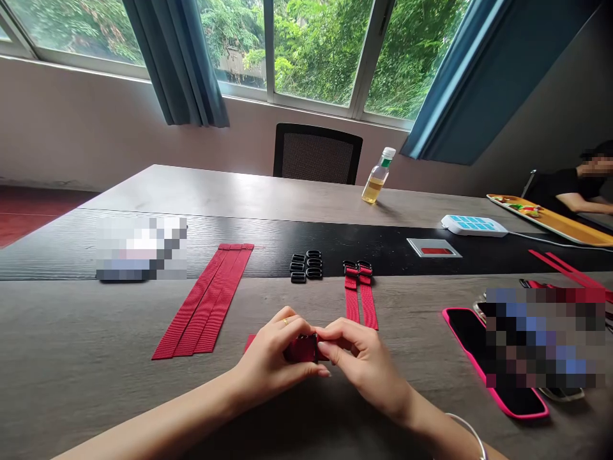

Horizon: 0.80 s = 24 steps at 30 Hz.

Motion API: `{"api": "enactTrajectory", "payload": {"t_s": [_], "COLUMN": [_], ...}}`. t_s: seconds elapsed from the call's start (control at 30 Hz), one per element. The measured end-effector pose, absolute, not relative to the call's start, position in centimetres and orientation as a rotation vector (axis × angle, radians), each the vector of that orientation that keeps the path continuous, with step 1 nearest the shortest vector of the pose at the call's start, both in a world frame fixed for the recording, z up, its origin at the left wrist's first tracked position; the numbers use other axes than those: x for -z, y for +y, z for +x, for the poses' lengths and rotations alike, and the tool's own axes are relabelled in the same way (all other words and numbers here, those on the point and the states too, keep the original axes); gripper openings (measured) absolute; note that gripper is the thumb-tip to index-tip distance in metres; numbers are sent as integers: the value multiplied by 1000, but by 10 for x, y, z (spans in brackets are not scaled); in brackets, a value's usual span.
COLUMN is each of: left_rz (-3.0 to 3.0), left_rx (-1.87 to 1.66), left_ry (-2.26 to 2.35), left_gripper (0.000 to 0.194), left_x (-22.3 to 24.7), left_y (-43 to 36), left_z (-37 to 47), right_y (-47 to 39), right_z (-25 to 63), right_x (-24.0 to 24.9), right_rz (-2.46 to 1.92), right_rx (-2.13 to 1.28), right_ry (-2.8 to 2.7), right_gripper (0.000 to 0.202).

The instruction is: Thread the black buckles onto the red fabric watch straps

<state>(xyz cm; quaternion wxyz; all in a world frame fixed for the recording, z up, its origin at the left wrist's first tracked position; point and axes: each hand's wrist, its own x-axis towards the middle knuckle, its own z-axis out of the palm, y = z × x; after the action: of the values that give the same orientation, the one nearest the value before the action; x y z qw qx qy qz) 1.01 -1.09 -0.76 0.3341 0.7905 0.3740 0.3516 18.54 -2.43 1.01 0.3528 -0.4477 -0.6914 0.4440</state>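
- One wide counter point(86, 338), grey with a black band, carries the work; on that band sits a cluster of black buckles point(313, 263).
- Beyond the black buckles, a mesh-backed chair point(320, 152) faces the counter from its far side.
- Two bare hands meet on the near side of the black buckles: the left hand point(275, 351) grips a red strap between fingers and thumb, while the right hand point(359, 361) pinches it at the other end.
- Left of the black buckles, flat red straps point(205, 306) lie side by side, stretching toward the person.
- Right of the black buckles and just apart, two buckled straps point(352, 300) rest together, black hardware at their far ends.
- Nearer than the black buckles, the red strap point(300, 351) shows a dark fitting point(315, 349), half hidden by fingers. Careful work here likely means holding the webbing flat, bracing the fitting with one hand and drawing the strap squarely with the other, so that no edge folds or twists.
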Motion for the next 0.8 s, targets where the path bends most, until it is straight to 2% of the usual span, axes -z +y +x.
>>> {"api": "enactTrajectory", "payload": {"t_s": [0.2,0.33,0.43,0.57,0.8], "left_rz": [2064,2094,2120,2133,2195], "left_rx": [-897,-996,-1194,-1358,-1269], "left_ry": [1002,896,790,721,681], "left_gripper": [32,28,26,30,30], "left_x": [7,8,9,9,8], "left_y": [-11,-9,-7,-6,-7], "left_z": [9,10,11,11,10], "right_y": [-25,-24,-22,-20,-19], "right_z": [185,185,182,181,191], "right_x": [-11,-11,-10,-7,-15], "right_rz": [-1056,-1079,-1052,-993,-1116], "right_rx": [-1004,-1332,-1467,-1350,-1135], "right_ry": [-1929,-1666,-1411,-1442,-1858], "right_gripper": [20,13,21,22,23]}}
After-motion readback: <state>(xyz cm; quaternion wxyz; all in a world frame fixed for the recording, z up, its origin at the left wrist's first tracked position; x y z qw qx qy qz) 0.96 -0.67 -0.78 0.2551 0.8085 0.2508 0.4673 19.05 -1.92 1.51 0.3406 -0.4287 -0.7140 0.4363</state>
